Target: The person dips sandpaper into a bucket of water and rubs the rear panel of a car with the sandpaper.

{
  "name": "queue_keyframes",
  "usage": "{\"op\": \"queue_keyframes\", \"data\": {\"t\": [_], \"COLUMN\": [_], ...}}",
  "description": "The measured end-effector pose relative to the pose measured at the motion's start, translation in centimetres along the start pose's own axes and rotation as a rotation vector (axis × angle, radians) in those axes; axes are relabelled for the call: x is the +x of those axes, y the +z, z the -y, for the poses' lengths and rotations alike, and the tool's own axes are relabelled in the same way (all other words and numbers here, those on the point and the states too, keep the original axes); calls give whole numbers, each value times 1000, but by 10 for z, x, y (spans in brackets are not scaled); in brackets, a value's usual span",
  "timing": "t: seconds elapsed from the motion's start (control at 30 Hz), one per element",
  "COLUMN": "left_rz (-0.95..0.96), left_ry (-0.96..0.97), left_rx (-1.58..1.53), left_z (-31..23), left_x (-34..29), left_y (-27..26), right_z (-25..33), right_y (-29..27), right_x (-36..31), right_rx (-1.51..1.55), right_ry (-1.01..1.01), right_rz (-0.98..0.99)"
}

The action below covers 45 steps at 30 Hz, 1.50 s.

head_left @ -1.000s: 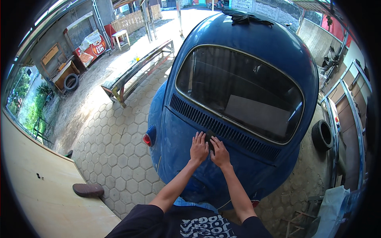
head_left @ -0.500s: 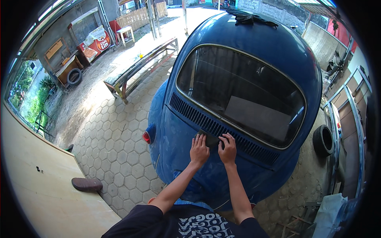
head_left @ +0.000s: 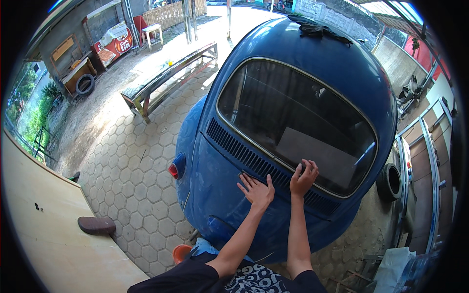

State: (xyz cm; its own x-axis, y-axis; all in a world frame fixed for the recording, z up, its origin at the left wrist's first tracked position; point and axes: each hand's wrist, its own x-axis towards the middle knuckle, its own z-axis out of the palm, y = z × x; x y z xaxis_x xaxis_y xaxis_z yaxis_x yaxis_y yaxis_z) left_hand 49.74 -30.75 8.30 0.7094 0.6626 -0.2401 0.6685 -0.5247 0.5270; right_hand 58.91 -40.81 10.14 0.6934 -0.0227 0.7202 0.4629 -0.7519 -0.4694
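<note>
A rounded blue car (head_left: 202,188) stands before me, its rear lid and slatted vent (head_left: 244,149) under my arms. My left hand (head_left: 258,193) lies on the lid just below the vent, fingers spread. A small dark edge shows at its fingertips; I cannot tell what it is. My right hand (head_left: 304,180) is by the lower rim of the rear window (head_left: 288,107), fingers curled in. Something dark shows between those fingers, too small to name. A pale rectangular panel shows in the glass.
A long wooden bench (head_left: 166,75) stands on the hexagonal paving at left. A tyre (head_left: 389,182) and a metal frame (head_left: 430,141) are at right. A brown oblong pad (head_left: 96,225) rests on a pale board (head_left: 49,215). An orange bucket (head_left: 181,254) is near my left side. Black cloth (head_left: 320,30) lies on the roof.
My hands have moved apart: the right has gone rightward to the window rim, while the left has spread its fingers. The dark flat piece seen between them earlier no longer shows there.
</note>
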Motion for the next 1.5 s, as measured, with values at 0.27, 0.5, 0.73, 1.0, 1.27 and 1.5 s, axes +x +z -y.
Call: {"op": "queue_keyframes", "data": {"t": [0.27, 0.5, 0.73, 1.0, 1.27, 1.5], "left_rz": [-106, -162, -64, -125, -246, -100], "left_ry": [-39, 43, 241, 425, 922, 1236], "left_rx": [-72, 51, 343, 262, 65, 7], "left_z": [3, 14, 44, 92, 120, 133], "left_x": [1, 0, 6, 33, 64, 88], "left_y": [21, 18, -2, -18, -33, -25], "right_z": [-26, -28, -31, -30, -34, -34], "right_y": [-3, -1, -1, -2, -2, -2], "right_x": [-25, -27, -24, -32, -31, -28], "right_rx": [-161, -144, -135, -134, -142, -144], "right_ry": [-136, -99, -106, -80, -84, -88], "right_rz": [15, -2, -37, -29, -38, -29]}}
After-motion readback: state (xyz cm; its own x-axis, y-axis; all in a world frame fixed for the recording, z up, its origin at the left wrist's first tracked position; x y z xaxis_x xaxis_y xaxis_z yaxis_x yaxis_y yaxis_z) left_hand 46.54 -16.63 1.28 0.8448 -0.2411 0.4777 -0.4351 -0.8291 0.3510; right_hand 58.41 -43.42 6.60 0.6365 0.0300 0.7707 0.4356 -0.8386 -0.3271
